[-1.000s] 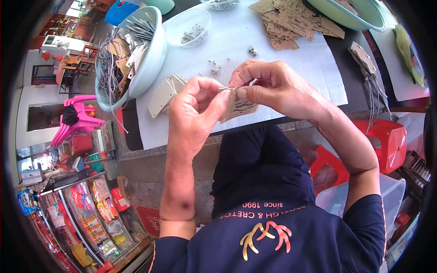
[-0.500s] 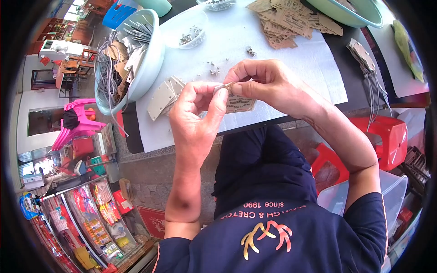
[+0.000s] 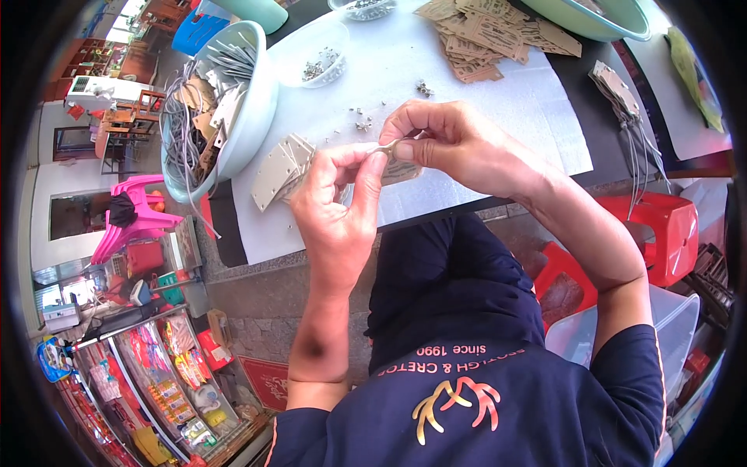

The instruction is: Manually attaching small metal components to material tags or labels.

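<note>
Over the near edge of the table, my left hand (image 3: 342, 183) and my right hand (image 3: 459, 144) meet, both closed in a pinch. Between their thumbs and forefingers is a thin tan cardboard tag (image 3: 387, 147), seen nearly edge-on; the fingers cover most of it. Below my right hand a printed card (image 3: 403, 171) partly shows; whether it joins the pinched piece I cannot tell. Beside my left hand lies a fanned pile of pale tags (image 3: 278, 171) with small holes. Small metal fasteners (image 3: 362, 123) lie loose just beyond my fingers.
A pale blue basin (image 3: 261, 101) of tags and grey cords stands left. Behind are a clear bowl (image 3: 334, 68) of metal fasteners and a heap of brown printed tags (image 3: 478, 39). Corded tags (image 3: 618, 93) hang over the right edge, near a red stool (image 3: 669, 233).
Both hands keep their pinch and have shifted only slightly. The pinched tag has tilted a little, and less of the printed card below shows. The whole view has moved slightly.
</note>
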`<state>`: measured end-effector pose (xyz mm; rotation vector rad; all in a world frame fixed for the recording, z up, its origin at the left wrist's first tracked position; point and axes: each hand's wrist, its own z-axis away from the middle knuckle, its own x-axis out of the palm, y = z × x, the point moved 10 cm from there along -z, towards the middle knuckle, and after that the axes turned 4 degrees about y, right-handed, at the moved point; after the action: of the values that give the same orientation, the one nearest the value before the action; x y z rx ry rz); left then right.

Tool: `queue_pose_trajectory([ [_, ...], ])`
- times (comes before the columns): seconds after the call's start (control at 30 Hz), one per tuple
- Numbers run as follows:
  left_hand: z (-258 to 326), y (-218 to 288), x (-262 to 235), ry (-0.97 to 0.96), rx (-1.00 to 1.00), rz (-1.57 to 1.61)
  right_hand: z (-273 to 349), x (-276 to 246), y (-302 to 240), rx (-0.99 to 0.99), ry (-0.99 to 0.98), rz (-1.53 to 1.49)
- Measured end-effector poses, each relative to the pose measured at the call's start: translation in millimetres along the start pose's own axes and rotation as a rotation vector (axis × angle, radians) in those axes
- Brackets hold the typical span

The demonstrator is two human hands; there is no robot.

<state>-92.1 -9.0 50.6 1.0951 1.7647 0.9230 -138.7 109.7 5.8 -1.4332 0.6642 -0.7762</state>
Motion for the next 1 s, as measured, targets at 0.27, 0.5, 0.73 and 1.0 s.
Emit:
queue_pose_trajectory([
  [0.27, -4.4, 0.6, 0.3, -0.001, -0.069, -0.016, 3.8, -6.1, -2.4, -0.015, 0.138, 0.008],
  [0.5, -4.4, 3.7, 3.1, 0.003, -0.082, 0.069, -2.3, -1.6, 0.0, 0.03, 0.027, -0.147],
  [0.73, -8.3, -6.5, 0.0, 0.076, -0.14, 0.214, -7.8, 3.6, 3.9, -0.003, -0.054, -0.389],
  [1.0, -6.8, 4.6, 0.8, 0.112, 0.013, 0.022, -6.9, 4.2, 1.1, -0.03, -0.007, -0.263],
])
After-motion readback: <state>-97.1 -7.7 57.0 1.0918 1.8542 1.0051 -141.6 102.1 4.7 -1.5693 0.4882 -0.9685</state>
